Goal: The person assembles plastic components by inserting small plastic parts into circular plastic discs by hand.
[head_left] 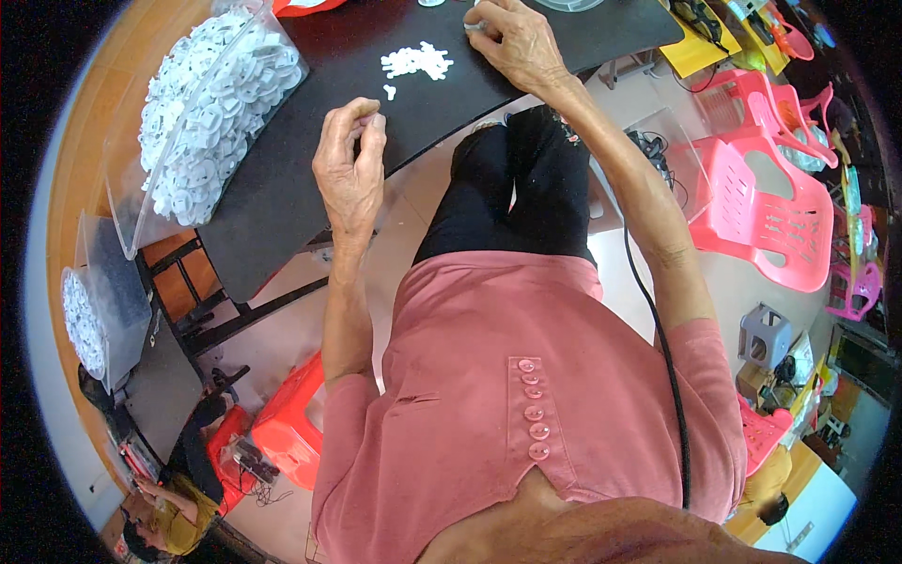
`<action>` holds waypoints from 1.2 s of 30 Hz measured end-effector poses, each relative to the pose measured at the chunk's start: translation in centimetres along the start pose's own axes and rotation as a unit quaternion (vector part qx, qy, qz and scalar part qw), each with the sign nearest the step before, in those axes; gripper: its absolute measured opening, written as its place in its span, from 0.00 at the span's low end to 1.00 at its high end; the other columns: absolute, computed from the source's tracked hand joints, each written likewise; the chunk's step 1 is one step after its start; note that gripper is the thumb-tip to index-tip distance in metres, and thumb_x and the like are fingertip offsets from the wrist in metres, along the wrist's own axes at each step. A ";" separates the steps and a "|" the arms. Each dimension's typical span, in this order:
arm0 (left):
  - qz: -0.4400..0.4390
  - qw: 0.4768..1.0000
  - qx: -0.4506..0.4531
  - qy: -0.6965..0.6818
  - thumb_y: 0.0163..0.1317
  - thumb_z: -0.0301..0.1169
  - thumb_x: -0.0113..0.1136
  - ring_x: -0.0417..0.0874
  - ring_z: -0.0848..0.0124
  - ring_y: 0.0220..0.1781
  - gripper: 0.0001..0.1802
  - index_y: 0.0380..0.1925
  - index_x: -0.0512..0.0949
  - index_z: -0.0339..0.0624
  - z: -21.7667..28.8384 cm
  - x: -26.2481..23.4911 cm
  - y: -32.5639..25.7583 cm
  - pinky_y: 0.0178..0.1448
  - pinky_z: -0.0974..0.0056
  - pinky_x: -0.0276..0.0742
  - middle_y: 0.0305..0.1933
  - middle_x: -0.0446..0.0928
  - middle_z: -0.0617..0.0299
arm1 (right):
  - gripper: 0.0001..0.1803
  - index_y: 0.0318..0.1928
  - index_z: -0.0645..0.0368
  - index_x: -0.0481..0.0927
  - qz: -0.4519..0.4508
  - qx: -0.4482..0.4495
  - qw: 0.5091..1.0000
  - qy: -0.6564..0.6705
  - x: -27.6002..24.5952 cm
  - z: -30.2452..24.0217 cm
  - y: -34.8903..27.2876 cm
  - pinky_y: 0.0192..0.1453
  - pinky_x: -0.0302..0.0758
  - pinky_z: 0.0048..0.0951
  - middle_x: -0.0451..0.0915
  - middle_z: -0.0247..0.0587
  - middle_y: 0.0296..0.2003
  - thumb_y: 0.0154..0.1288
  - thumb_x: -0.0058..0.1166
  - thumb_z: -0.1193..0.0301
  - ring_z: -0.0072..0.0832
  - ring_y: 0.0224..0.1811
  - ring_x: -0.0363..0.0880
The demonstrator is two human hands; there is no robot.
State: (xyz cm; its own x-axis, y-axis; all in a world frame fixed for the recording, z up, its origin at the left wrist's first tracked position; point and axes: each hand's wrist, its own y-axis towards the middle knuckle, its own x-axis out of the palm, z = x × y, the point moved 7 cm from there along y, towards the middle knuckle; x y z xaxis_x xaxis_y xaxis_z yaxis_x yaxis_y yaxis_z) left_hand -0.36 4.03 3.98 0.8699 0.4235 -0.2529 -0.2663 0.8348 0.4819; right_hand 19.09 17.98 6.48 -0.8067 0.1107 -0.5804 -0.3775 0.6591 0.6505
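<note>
My left hand (349,169) is held over the front edge of the black table (357,42), its fingers curled and the thumb close to the index fingertip. Whatever may be between them is too small to make out. Farther away and to the right, my right hand (519,47) pinches a small whitish piece (474,26) that is mostly hidden by the fingers. Between the hands lies a pile of small white plastic pieces (413,62), with one loose piece (390,92) nearer my left hand.
A clear bin heaped with white plastic parts (221,113) stands on the table at left. Another clear container (117,301) of white parts sits beyond it. Pink plastic chairs (766,207) are at right, a red stool (291,423) at lower left. A black cable (658,320) runs down my right side.
</note>
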 end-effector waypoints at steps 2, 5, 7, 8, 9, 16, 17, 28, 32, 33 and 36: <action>0.003 1.000 -0.012 -0.016 0.64 0.21 0.58 0.76 0.78 0.36 0.06 0.41 0.80 0.38 0.0 0.0 -0.1 0.39 0.71 0.75 0.37 0.76 0.65 | 0.06 0.32 0.63 0.74 0.000 0.000 1.000 0.014 -0.3 -0.5 -0.1 0.35 0.75 0.36 0.74 0.48 0.33 0.55 0.57 0.79 0.42 0.30 0.78; 0.007 0.998 -0.015 -0.059 0.64 0.21 0.58 0.75 0.81 0.34 0.06 0.40 0.80 0.38 0.1 0.8 -0.2 0.36 0.74 0.72 0.36 0.76 0.67 | 0.06 0.33 0.63 0.74 -0.002 0.006 1.000 0.011 -0.6 -0.6 -0.3 0.35 0.75 0.35 0.74 0.48 0.31 0.55 0.57 0.79 0.43 0.30 0.78; 0.008 0.995 0.004 -0.100 0.64 0.20 0.58 0.73 0.83 0.33 0.07 0.40 0.80 0.39 0.4 1.5 -0.1 0.35 0.76 0.70 0.35 0.76 0.69 | 0.05 0.34 0.64 0.75 0.015 0.021 0.999 0.025 -0.9 -0.5 -0.3 0.34 0.74 0.32 0.74 0.45 0.29 0.57 0.56 0.80 0.37 0.28 0.77; 0.008 0.995 0.005 -0.100 0.64 0.20 0.58 0.73 0.83 0.33 0.07 0.40 0.80 0.39 0.6 1.9 0.0 0.35 0.76 0.70 0.35 0.76 0.69 | 0.05 0.34 0.64 0.75 0.016 0.021 0.999 0.025 -0.7 -0.2 -0.3 0.34 0.74 0.32 0.74 0.45 0.29 0.57 0.56 0.80 0.37 0.28 0.77; 0.000 0.993 0.009 -0.121 0.64 0.20 0.58 0.73 0.83 0.33 0.07 0.41 0.80 0.39 0.8 2.3 0.1 0.35 0.76 0.70 0.36 0.76 0.68 | 0.04 0.35 0.64 0.75 0.044 0.026 0.996 0.077 -0.8 0.6 -0.5 0.34 0.73 0.30 0.74 0.43 0.28 0.58 0.55 0.81 0.32 0.27 0.76; -0.062 0.981 -0.037 -0.183 0.68 0.27 0.55 0.81 0.68 0.48 0.15 0.52 0.73 0.32 2.1 5.1 1.5 0.52 0.65 0.79 0.49 0.79 0.53 | 0.03 0.41 0.61 0.76 0.012 0.093 0.898 0.430 -0.1 0.6 -2.1 0.35 0.71 0.18 0.76 0.27 0.29 0.68 0.51 0.78 0.15 0.30 0.73; -0.058 0.975 -0.055 -0.209 0.68 0.28 0.56 0.81 0.68 0.48 0.17 0.54 0.72 0.32 1.7 5.3 1.6 0.52 0.65 0.79 0.50 0.78 0.52 | 0.03 0.41 0.61 0.76 -0.001 0.186 0.871 0.455 0.7 0.0 -2.8 0.35 0.71 0.19 0.76 0.27 0.29 0.68 0.51 0.78 0.15 0.30 0.73; -0.063 0.948 -0.063 -0.304 0.64 0.28 0.62 0.83 0.73 0.40 0.12 0.46 0.78 0.35 0.6 6.2 1.3 0.44 0.69 0.81 0.39 0.81 0.58 | 0.14 0.46 0.66 0.82 -0.051 0.228 0.833 0.501 1.9 -3.1 -6.3 0.44 0.80 0.19 0.83 0.39 0.38 0.71 0.53 0.67 0.22 0.36 0.83; -0.058 0.966 -0.077 -0.238 0.65 0.26 0.60 0.84 0.72 0.39 0.12 0.46 0.78 0.34 0.3 5.6 0.6 0.43 0.71 0.82 0.39 0.81 0.58 | 0.14 0.47 0.65 0.82 -0.059 0.231 0.832 0.501 1.4 -4.3 -6.9 0.42 0.79 0.19 0.84 0.40 0.38 0.69 0.56 0.67 0.22 0.37 0.83; -0.060 0.967 -0.078 -0.236 0.65 0.26 0.60 0.84 0.72 0.39 0.12 0.46 0.78 0.34 0.3 5.6 0.4 0.43 0.71 0.82 0.39 0.81 0.58 | 0.15 0.47 0.65 0.82 -0.063 0.228 0.847 0.477 1.2 -4.6 -7.1 0.42 0.79 0.19 0.84 0.40 0.37 0.68 0.57 0.66 0.22 0.37 0.83; -0.084 0.952 -0.105 -0.274 0.65 0.25 0.59 0.84 0.70 0.38 0.12 0.47 0.77 0.33 0.2 6.0 -0.4 0.43 0.68 0.83 0.40 0.80 0.56 | 0.15 0.48 0.62 0.82 -0.056 0.249 0.840 0.479 1.1 -4.3 -8.3 0.40 0.79 0.18 0.83 0.37 0.35 0.68 0.58 0.65 0.19 0.33 0.81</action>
State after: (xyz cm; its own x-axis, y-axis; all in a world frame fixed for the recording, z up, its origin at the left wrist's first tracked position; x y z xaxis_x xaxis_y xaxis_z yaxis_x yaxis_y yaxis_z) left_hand 5.06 6.14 2.43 0.9781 0.0796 0.1921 -0.1324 0.9508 0.2802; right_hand 19.35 9.41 2.53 -0.8645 -0.4644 0.1923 -0.4305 0.8816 0.1934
